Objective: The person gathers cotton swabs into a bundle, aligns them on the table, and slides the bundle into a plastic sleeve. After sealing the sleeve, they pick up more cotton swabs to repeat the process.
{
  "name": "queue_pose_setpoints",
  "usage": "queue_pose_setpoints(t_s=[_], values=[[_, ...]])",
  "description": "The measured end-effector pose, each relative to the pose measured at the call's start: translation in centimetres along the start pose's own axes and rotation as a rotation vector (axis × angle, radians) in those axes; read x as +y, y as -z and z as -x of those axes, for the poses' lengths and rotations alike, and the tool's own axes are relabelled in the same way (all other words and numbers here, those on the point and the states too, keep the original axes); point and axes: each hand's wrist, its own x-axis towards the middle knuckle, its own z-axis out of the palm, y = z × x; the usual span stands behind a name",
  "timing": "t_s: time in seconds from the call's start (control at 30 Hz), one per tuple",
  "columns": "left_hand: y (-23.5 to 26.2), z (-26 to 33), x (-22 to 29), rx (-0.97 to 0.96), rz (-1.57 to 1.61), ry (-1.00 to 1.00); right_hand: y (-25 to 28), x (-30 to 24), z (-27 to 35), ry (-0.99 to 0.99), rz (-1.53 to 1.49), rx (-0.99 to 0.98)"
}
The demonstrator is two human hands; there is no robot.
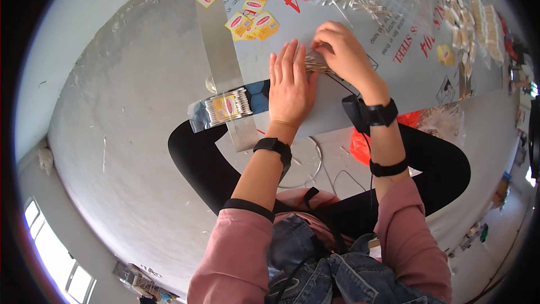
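Note:
My left hand (291, 87) lies flat on the metal-topped table, its fingers stretched out and side by side. Between my hands is a bundle of cotton swabs (318, 66), partly covered by both. My right hand (344, 55) bends over this bundle, fingers curled and closed at its far end; the fingertips are partly hidden. To the left of my left hand, a clear packet of cotton swabs (243, 101) with a yellow card (226, 107) rests on a dark blue patterned strip (259, 97) and reaches past the table edge.
Several yellow cards (254, 22) are scattered at the far left of the table (270, 0). Loose cotton swabs (363, 0) spread along the far side, and filled packets (488, 31) are stacked at the far right. Below the table edge sits a red bag (360, 145), near my legs.

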Motion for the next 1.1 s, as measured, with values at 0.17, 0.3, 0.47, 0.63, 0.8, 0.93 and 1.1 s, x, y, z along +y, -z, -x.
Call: queue_pose_setpoints(t_s=[0.17,0.3,0.47,0.63,0.8,0.93,1.1], values=[[-0.1,0.1,-0.2,-0.027,0.021,-0.008,1.9,-1.3,2.0,-0.209,-0.108,0.101],[-0.1,0.0,-0.3,-0.003,0.044,-0.044,1.8,0.2,2.2,-0.206,0.024,0.09],[0.1,0.1,-0.4,-0.035,0.087,-0.039,0.5,-0.1,1.2,-0.058,0.04,0.167],[0.5,-0.1,0.4,-0.018,0.189,0.026,-0.2,-1.4,3.0,-0.045,-0.017,0.063],[0.2,0.3,-0.8,-0.057,0.083,-0.19,-1.3,-2.6,5.8,-0.039,-0.053,0.316],[-0.4,0.8,-0.3,-0.078,0.031,-0.238,-1.8,-3.1,8.4,-0.355,-0.286,0.619],[-1.1,2.5,2.6,-0.173,-0.126,-0.164,-3.9,-3.0,9.5,-0.321,-0.25,0.765]])
